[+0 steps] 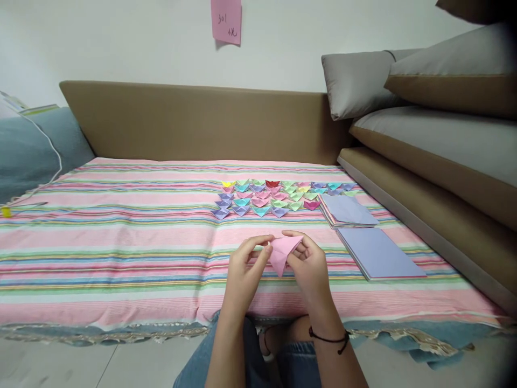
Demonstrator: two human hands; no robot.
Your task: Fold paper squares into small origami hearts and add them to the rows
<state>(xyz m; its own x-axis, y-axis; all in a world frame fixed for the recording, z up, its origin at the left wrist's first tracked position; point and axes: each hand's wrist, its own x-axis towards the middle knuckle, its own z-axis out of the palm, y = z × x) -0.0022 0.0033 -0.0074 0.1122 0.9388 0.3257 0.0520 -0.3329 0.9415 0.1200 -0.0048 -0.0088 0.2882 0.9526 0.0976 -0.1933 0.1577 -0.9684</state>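
Note:
Between my two hands, above the front part of the striped cloth, is a folded pink paper [281, 252] with a point hanging downward. My left hand [249, 260] pinches its left corner between thumb and fingers. On the other side, my right hand [310, 260] grips the paper's right part, its fingers partly behind it. Beyond my hands, several small folded paper boats [260, 202] in many colours stand in rows on the cloth.
A stack of lavender paper sheets [382, 253] lies to the right, with a second paper stack [349, 209] behind it. Grey and brown cushions [440, 140] are piled along the right side. The striped cloth [121, 237] covers the seat; a white cable [54, 148] runs at far left.

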